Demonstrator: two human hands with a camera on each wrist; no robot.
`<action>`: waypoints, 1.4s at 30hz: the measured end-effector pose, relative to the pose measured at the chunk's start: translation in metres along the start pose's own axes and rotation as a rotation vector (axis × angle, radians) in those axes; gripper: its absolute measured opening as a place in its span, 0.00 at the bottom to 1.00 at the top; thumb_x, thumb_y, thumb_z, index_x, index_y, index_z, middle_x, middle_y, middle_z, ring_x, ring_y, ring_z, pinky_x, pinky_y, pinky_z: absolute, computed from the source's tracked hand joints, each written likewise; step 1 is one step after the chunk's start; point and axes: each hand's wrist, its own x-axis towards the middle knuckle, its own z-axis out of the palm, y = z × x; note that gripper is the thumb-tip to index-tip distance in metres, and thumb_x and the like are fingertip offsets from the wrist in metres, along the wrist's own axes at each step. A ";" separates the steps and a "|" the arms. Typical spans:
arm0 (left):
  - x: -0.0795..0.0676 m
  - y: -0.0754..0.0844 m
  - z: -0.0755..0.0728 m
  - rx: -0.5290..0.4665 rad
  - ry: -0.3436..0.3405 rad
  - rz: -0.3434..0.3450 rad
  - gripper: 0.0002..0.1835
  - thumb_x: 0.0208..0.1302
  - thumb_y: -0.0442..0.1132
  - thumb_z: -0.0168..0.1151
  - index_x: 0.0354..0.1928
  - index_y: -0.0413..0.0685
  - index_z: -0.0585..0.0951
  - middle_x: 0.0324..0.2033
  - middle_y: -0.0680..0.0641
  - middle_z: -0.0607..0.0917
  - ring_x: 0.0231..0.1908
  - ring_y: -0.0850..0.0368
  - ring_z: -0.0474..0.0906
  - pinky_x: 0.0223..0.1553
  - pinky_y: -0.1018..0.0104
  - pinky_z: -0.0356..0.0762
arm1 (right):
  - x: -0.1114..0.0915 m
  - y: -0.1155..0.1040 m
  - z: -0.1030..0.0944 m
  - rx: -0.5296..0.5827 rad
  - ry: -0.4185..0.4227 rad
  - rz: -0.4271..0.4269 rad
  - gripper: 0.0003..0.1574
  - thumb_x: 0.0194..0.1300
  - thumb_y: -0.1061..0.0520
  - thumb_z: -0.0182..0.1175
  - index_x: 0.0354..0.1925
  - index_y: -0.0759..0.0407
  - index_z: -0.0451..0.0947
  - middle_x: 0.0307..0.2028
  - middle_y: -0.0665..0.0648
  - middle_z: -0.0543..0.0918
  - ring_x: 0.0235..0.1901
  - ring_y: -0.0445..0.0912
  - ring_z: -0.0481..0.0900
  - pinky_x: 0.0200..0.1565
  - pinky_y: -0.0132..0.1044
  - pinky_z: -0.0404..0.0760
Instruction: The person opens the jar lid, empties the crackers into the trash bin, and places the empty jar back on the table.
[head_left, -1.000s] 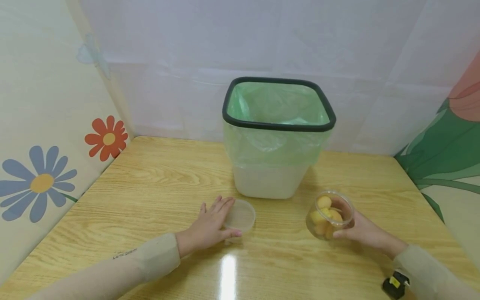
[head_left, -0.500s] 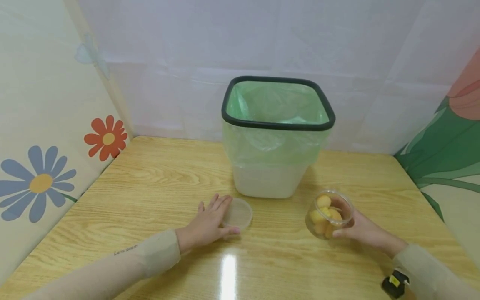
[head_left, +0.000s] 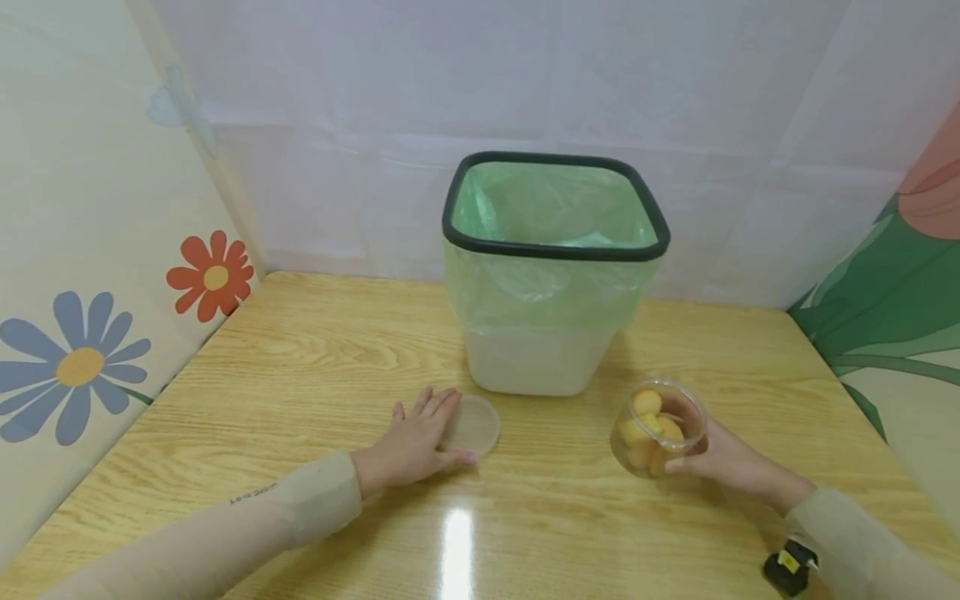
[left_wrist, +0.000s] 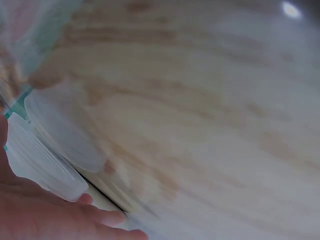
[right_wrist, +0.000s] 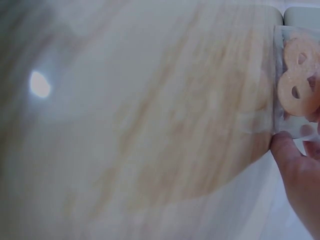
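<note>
My left hand (head_left: 416, 442) lies low on the table with fingers fairly straight and the thumb apart. Between thumb and fingers is a round translucent plastic lid (head_left: 472, 427), its left side against the hand. In the left wrist view the lid (left_wrist: 45, 157) lies beside my fingers (left_wrist: 107, 217). On the right, my right hand (head_left: 720, 458) grips a clear plastic tub (head_left: 701, 400) from its right side. Yellow-orange cookies (head_left: 647, 433) are inside; in the right wrist view, the nearest cookie (right_wrist: 295, 92) looks pretzel-shaped, with holes. The tub's mouth is uncovered.
A white bin (head_left: 532, 362) with a green bag and black rim (head_left: 557, 250) stands at the back, behind and between the hands. The wooden table (head_left: 322, 350) meets a pale backdrop. A small black device (head_left: 790, 567) with a yellow label is by the right sleeve.
My left hand and the lid have slid slightly left together, a little away from the tub. The right hand and the tub have stayed practically still.
</note>
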 end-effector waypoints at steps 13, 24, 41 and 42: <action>0.000 0.001 -0.005 -0.021 -0.062 -0.038 0.55 0.63 0.60 0.66 0.75 0.28 0.52 0.73 0.25 0.56 0.74 0.24 0.45 0.63 0.17 0.44 | -0.001 -0.001 0.001 -0.005 0.000 0.006 0.53 0.60 0.72 0.65 0.74 0.72 0.46 0.68 0.41 0.64 0.61 0.22 0.63 0.57 0.22 0.68; -0.004 -0.008 -0.022 -0.139 0.041 -0.029 0.48 0.71 0.52 0.62 0.75 0.25 0.51 0.73 0.24 0.54 0.73 0.23 0.45 0.70 0.28 0.47 | 0.001 -0.008 -0.001 -0.106 0.009 0.079 0.66 0.58 0.69 0.68 0.78 0.63 0.35 0.67 0.85 0.55 0.64 0.79 0.57 0.53 0.30 0.74; -0.012 -0.013 -0.040 -0.305 0.147 -0.036 0.40 0.74 0.46 0.58 0.76 0.30 0.52 0.74 0.28 0.55 0.73 0.30 0.52 0.72 0.36 0.53 | 0.001 -0.011 0.000 -0.006 0.031 0.043 0.58 0.59 0.71 0.67 0.77 0.64 0.45 0.73 0.64 0.58 0.65 0.32 0.65 0.56 0.25 0.73; -0.013 -0.013 -0.040 -0.303 0.153 -0.033 0.40 0.74 0.46 0.58 0.75 0.30 0.53 0.74 0.28 0.56 0.73 0.30 0.53 0.72 0.35 0.53 | 0.001 -0.011 0.000 -0.007 0.042 0.039 0.58 0.59 0.71 0.67 0.77 0.63 0.45 0.72 0.57 0.60 0.63 0.28 0.64 0.56 0.24 0.73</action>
